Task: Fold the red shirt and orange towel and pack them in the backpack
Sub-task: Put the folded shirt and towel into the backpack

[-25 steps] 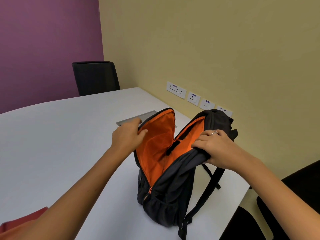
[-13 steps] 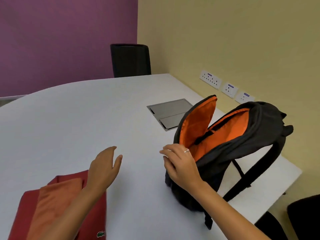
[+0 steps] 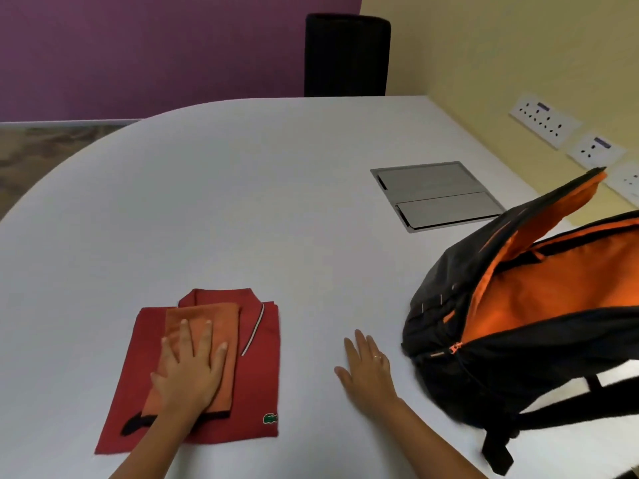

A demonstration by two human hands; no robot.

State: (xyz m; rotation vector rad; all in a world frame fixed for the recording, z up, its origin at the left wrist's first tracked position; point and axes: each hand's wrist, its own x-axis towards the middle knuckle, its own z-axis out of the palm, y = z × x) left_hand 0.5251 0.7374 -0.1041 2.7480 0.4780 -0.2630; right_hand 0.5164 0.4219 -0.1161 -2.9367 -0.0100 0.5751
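A folded red shirt (image 3: 257, 382) with a green crocodile logo lies on the white table (image 3: 242, 202) near its front edge. A folded orange towel (image 3: 221, 323) lies on top of it. My left hand (image 3: 188, 369) rests flat on the towel, fingers straight and spread. My right hand (image 3: 368, 368) lies flat on the table between the shirt and the backpack, holding nothing. The black backpack (image 3: 518, 333) stands at the right, its main compartment unzipped wide and showing orange lining.
A metal cable hatch (image 3: 437, 195) is set into the table behind the backpack. A black chair (image 3: 345, 55) stands at the far side. Wall sockets (image 3: 544, 121) line the yellow wall at the right. The backpack's straps (image 3: 501, 451) trail toward the table's front edge.
Both hands let go of the backpack opening and moved left. My left hand came down onto the towel and my right hand onto the table. My view swung left and down.
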